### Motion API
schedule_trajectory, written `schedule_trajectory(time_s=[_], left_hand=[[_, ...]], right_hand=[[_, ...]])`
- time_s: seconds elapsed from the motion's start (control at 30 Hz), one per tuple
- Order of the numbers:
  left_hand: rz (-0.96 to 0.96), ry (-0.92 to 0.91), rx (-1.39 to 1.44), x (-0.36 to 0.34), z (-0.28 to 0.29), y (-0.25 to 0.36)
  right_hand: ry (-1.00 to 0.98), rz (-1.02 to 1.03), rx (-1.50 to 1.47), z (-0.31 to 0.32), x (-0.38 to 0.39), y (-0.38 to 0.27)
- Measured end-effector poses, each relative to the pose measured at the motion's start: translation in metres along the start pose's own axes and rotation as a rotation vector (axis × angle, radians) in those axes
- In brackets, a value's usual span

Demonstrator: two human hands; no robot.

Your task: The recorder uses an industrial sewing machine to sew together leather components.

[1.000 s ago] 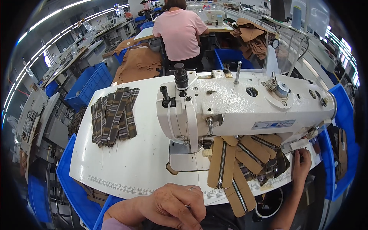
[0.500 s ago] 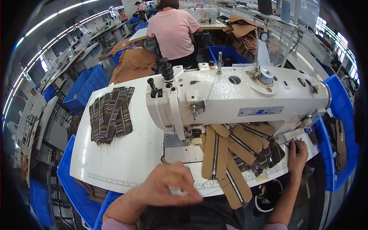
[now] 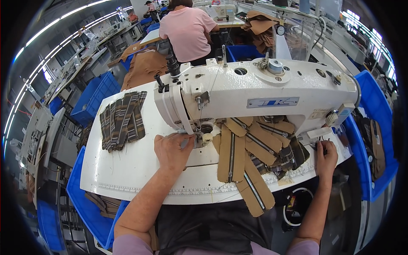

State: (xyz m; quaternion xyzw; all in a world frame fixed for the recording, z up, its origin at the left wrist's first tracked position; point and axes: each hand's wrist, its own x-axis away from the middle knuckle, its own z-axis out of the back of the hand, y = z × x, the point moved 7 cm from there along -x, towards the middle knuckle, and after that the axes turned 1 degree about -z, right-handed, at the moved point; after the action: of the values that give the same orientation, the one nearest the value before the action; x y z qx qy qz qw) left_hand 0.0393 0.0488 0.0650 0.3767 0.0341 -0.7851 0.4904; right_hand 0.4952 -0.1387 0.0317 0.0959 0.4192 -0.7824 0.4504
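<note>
My left hand [image 3: 173,149] is at the needle end of the white sewing machine [image 3: 238,87], thumb and fingers pinched together beside the presser foot. Whatever it pinches, perhaps thread, is too small to make out. On the table's right side, my right hand [image 3: 326,156] has its fingers closed near a white block [image 3: 313,134] below the machine's right end; anything in them is hidden. Between the hands, under the machine's arm, lie several tan fabric strips with metal zippers [image 3: 231,159], fanned over plaid fabric pieces [image 3: 293,158]. One zippered strip [image 3: 254,193] hangs over the front edge.
A stack of plaid strips [image 3: 123,121] lies on the left of the white table [image 3: 146,165]. Blue bins stand at the left [image 3: 80,187] and right [image 3: 378,100]. A white-rimmed bucket [image 3: 310,192] is below the table. Ahead sits a person in a pink top [image 3: 187,32].
My left hand has moved forward from the table's front edge to the needle area. My right hand stays by the white block. The whole view has shifted slightly.
</note>
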Motion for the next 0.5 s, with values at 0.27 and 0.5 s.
schedule_trajectory(time_s=[0.27, 0.5], left_hand=[[-0.022, 0.034, -0.051, -0.002, 0.008, 0.006], [-0.193, 0.221, -0.142, 0.001, 0.018, 0.017]], right_hand=[[0.026, 0.054, 0.031, 0.000, 0.001, 0.003], [0.003, 0.022, 0.010, -0.002, 0.000, 0.002]])
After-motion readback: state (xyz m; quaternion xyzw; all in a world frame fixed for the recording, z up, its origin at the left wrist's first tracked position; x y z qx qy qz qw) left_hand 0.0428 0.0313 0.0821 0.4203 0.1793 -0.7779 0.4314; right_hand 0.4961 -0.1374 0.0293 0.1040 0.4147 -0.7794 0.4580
